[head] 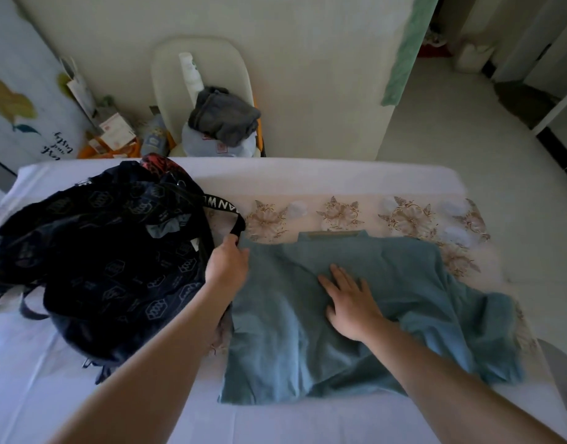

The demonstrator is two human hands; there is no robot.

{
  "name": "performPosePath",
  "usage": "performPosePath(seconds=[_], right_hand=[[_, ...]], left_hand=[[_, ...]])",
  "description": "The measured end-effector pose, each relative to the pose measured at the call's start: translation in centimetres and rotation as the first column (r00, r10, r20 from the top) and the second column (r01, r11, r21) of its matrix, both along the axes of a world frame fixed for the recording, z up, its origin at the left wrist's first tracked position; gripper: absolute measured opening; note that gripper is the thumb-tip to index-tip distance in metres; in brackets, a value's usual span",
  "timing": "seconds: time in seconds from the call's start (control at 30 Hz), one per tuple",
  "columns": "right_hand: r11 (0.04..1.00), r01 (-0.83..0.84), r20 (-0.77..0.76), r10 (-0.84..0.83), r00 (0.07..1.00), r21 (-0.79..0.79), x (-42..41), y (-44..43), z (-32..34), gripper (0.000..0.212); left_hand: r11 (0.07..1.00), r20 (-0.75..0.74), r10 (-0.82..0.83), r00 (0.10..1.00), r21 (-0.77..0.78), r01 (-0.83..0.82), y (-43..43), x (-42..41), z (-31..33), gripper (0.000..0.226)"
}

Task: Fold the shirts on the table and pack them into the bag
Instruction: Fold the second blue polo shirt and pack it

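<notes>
A blue-grey shirt (307, 334) lies spread on the table, collar toward the far side, its right sleeve bunched at the right. My right hand (349, 302) rests flat on the shirt's middle with fingers straight. My left hand (227, 264) is at the shirt's upper left corner, fingers curled and pinching the fabric edge there, right beside the bag's strap. The dark patterned bag (109, 251) sits slumped at the left of the table, its lettered black strap (224, 209) hanging toward my left hand.
The table (307, 174) wears a white cover with a floral cloth (340, 213) under the shirt. Behind it stands a pale chair (167, 75) piled with a grey garment (224, 116). Boxes and clutter sit at the back left; open floor lies to the right.
</notes>
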State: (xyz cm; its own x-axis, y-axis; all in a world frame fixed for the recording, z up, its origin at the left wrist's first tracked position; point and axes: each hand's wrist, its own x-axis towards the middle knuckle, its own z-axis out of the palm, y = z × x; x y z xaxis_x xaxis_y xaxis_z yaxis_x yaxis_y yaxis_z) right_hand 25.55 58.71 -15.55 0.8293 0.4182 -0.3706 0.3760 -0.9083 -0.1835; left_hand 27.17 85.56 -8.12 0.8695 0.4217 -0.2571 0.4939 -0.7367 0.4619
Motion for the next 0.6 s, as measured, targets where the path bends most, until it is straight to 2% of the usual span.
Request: performPosePath(seconds=[0.03,0.1,0.13,0.2,0.3,0.37,0.43,0.5,0.57,0.6], right_hand=[[1.0,0.009,0.006,-0.009,1.0,0.002,-0.2,0.0,0.1,0.069],[0.999,0.037,0.025,-0.038,0.999,0.008,-1.0,-0.1,0.2,0.066],[0.998,0.057,0.035,-0.058,0.998,0.019,-1.6,-0.3,0.2,0.065],[0.994,0.088,0.076,-0.093,0.993,0.067,-3.3,-0.6,0.2,0.064],[0.979,0.044,0.233,-0.091,0.968,0.199,-6.6,-1.0,-0.2,0.057],[0.964,-0.001,0.334,-0.092,0.938,0.266,-8.9,-0.7,0.2,0.05],[0.949,-0.024,0.395,-0.108,0.912,0.313,-11.1,-0.3,0.8,0.038],[0.946,-0.021,0.393,-0.115,0.912,0.324,-13.2,-0.3,1.0,0.025],[0.964,0.0,0.368,-0.101,0.924,0.264,-15.0,-1.2,0.5,0.021],[0.976,0.018,0.355,-0.097,0.93,0.218,-15.7,-2.0,0.1,0.023]], left_hand=[[0.999,0.037,-0.043,0.998,0.007,0.043,-0.2,-0.9,-0.2,0.039],[0.985,0.201,-0.168,0.965,0.063,0.158,-0.8,-3.7,-0.7,0.047],[0.973,0.274,-0.23,0.934,0.093,0.212,-1.0,-5.4,-1.1,0.046],[0.957,0.326,-0.288,0.9,0.115,0.265,-1.4,-9.3,-2.6,0.035],[0.977,0.188,-0.215,0.958,0.054,0.208,-1.8,-15.1,-4.9,0.02],[0.992,0.015,-0.115,0.993,0.053,0.114,-2.1,-18.2,-5.9,0.034],[0.999,-0.081,-0.016,0.997,0.036,0.019,-2.1,-20.4,-6.2,0.049],[0.993,-0.079,0.078,0.994,-0.081,-0.084,-2.0,-21.7,-6.2,0.036],[0.977,-0.007,0.097,0.995,-0.189,-0.096,-2.0,-22.3,-5.8,0.012],[0.964,0.04,0.113,0.993,-0.246,-0.1,-2.2,-22.5,-5.5,0.011]])
